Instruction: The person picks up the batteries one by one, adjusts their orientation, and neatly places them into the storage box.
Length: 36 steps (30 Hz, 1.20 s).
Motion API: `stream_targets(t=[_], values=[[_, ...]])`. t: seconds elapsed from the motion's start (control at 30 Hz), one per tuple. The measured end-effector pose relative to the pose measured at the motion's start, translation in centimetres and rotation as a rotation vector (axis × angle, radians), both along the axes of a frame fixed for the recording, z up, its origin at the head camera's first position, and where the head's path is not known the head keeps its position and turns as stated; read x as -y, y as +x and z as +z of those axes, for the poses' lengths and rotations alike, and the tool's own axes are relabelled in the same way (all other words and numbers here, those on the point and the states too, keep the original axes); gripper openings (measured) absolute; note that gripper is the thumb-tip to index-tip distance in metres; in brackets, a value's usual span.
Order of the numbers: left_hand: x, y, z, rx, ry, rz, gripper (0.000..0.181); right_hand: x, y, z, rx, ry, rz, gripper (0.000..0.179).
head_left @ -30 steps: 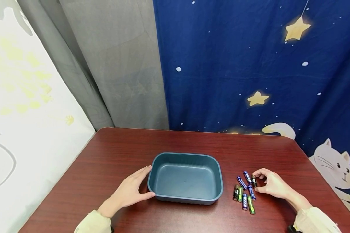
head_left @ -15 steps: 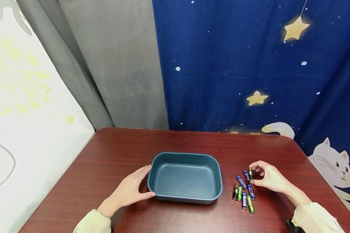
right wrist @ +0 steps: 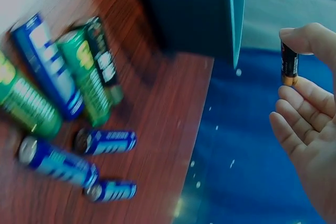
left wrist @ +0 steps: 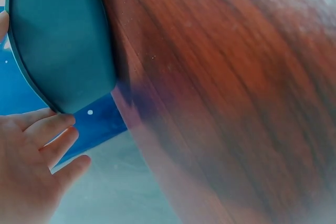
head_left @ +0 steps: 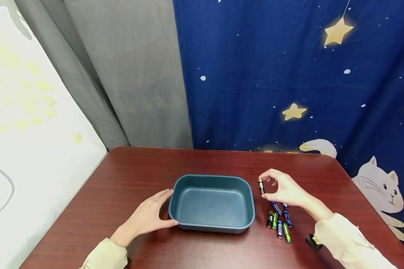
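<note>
Between thumb and fingertips my right hand (head_left: 286,189) pinches a small black battery (head_left: 261,186) with a copper end, held up off the table just right of the blue-green plastic basin (head_left: 212,207). The right wrist view shows the same battery (right wrist: 289,64) at the thumb tip. My left hand (head_left: 145,217) touches the basin's left end with fingers extended, fingertips at the rim and thumb at the near corner. Below the right hand lie several loose batteries: blue ones (head_left: 279,229), green ones (head_left: 287,233) and a black one (head_left: 269,219).
The dark red wooden table (head_left: 141,164) carries the basin and batteries. Behind it hang a grey curtain (head_left: 131,74) and a blue star-patterned curtain (head_left: 249,74). A white printed cloth (head_left: 37,168) stands at the left edge.
My right hand has lifted the black battery from the pile and carried it left, up to the basin's right side. The left hand stays at the basin.
</note>
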<state>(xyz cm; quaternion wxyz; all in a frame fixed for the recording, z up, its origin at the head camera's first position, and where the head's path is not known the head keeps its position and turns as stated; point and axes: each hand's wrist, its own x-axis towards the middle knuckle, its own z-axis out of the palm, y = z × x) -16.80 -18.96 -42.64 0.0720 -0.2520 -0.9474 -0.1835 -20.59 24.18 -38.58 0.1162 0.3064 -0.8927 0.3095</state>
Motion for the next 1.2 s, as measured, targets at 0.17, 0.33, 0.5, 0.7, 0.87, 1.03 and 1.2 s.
stream_targets(t=[0.17, 0.33, 0.5, 0.7, 0.87, 1.03, 1.2], values=[[0.0, -0.1, -0.1, -0.001, -0.003, 0.007, 0.093, 2.6, -0.5, 0.2, 0.004, -0.006, 0.061, 0.044], [0.1, -0.2, 0.0, 0.002, -0.005, 0.017, 0.092, 5.3, -1.0, -0.1, 0.016, 0.008, 0.124, 0.043], [0.0, -0.3, 0.3, 0.001, 0.003, 0.011, 0.092, 7.7, -1.5, -0.4, 0.028, 0.025, 0.159, 0.043], [0.0, -0.3, 0.4, 0.007, -0.009, 0.007, 0.093, 10.7, -2.3, -0.9, 0.052, 0.075, 0.178, 0.042], [0.0, -0.2, 0.4, 0.003, -0.009, 0.012, 0.093, 13.0, -2.4, -1.4, 0.086, 0.133, 0.182, 0.04], [-0.1, -0.2, 0.3, 0.009, 0.004, 0.015, 0.091, 15.2, -2.3, -1.9, 0.108, 0.181, 0.207, 0.039], [-0.1, -0.2, 0.3, 0.018, 0.016, 0.024, 0.09, 17.0, -2.2, -2.4, 0.108, 0.226, 0.217, 0.039]])
